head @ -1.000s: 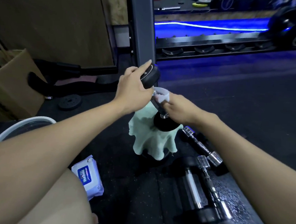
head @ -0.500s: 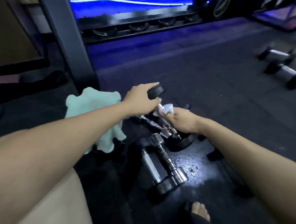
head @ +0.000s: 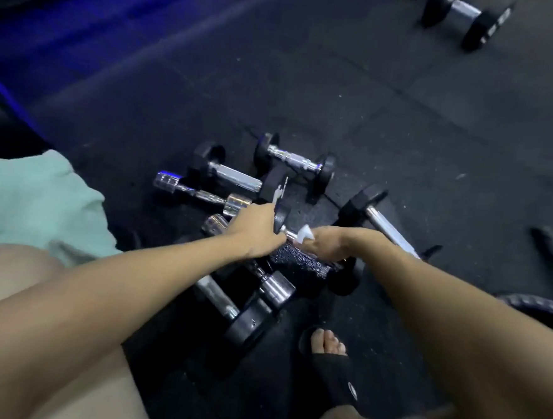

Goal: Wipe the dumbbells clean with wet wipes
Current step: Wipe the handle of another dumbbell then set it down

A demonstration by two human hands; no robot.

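Observation:
I hold a small black-headed dumbbell (head: pixel 282 217) low over a pile of dumbbells on the dark floor. My left hand (head: pixel 256 231) grips its upper black head. My right hand (head: pixel 330 244) is wrapped around its chrome handle with a white wet wipe (head: pixel 305 233) pinched against the metal. The lower head of this dumbbell is hidden behind my right hand. Several other dumbbells lie around it: one with a chrome handle (head: pixel 293 159) farther back, a bigger one (head: pixel 235 177) to the left, and another (head: pixel 387 225) to the right.
A mint-green cloth (head: pixel 37 199) lies at the left. My foot in a black slipper (head: pixel 331 365) rests near the pile. Another dumbbell (head: pixel 467 15) sits at the far top right. Dark rope-like objects (head: pixel 550 248) lie at the right edge.
The held dumbbell has come down from above the green cloth and moved right, over the pile. The view has swung right, so the cloth and the wipe pack left the centre.

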